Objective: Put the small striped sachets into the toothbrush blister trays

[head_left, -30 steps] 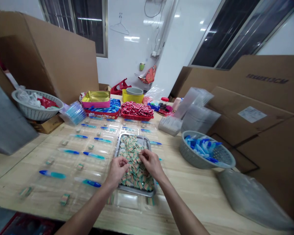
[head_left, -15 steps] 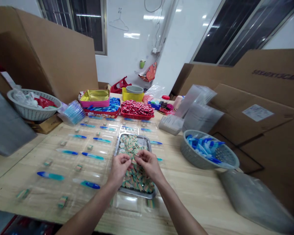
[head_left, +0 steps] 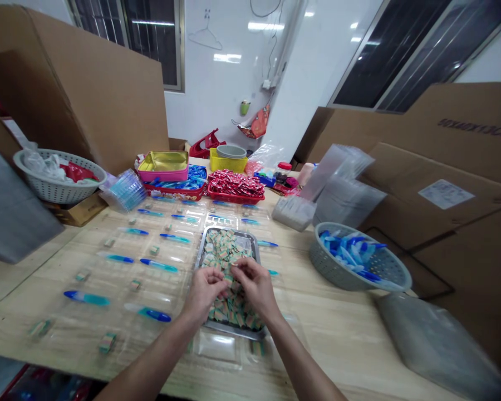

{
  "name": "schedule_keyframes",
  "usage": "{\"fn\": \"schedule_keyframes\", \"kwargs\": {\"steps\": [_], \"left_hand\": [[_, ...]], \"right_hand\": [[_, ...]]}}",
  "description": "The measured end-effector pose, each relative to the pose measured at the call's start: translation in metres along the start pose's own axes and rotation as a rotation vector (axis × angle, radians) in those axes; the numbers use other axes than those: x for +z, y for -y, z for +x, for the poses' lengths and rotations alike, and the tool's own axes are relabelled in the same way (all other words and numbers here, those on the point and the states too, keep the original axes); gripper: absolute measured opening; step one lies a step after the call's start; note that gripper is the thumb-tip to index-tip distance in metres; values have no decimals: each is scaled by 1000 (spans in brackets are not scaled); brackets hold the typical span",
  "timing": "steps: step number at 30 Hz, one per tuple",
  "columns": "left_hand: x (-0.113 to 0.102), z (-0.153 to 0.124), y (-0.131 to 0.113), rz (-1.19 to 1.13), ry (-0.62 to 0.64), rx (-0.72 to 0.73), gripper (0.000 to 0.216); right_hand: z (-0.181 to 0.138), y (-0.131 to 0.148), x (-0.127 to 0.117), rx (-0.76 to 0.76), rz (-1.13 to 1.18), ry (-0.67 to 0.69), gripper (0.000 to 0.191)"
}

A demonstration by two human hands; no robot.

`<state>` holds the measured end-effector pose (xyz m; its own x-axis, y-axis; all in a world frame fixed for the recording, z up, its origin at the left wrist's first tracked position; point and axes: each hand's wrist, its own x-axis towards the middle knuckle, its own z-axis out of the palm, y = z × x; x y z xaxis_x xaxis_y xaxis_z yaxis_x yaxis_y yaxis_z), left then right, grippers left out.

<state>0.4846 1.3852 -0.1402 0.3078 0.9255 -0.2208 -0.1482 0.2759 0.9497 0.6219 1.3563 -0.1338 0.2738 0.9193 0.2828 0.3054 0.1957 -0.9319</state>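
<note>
A metal tray (head_left: 201, 248) full of small striped erasers (head_left: 223, 248) sits mid-table. Both my hands hover over its near half, fingertips meeting. My left hand (head_left: 204, 292) is pinched closed, and my right hand (head_left: 254, 284) is pinched too; a small eraser shows between their fingertips. Left of the tray lie clear blister sheets (head_left: 121, 273) holding blue pens (head_left: 87, 299) and single erasers (head_left: 107, 341).
A grey basket of blue pens (head_left: 359, 262) stands to the right, a white basket (head_left: 58, 178) at far left. Red trays (head_left: 234, 189), a gold-pink tin (head_left: 163, 166) and clear plastic stacks (head_left: 338, 189) line the back. Cardboard boxes (head_left: 442, 184) wall both sides.
My hands rose slightly off the erasers and came together at the fingertips over the tray. The view shifted a little.
</note>
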Motion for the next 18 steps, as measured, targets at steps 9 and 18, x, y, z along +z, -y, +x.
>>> {"fn": "schedule_keyframes", "kwargs": {"steps": [9,18], "left_hand": [[-2,3,-6,-108,-55,86,25],[-2,-5,-6,-39,3,190,17]], "right_hand": [[3,13,-8,378,368,248,31],[0,11,-3,391,286,250,35]]}}
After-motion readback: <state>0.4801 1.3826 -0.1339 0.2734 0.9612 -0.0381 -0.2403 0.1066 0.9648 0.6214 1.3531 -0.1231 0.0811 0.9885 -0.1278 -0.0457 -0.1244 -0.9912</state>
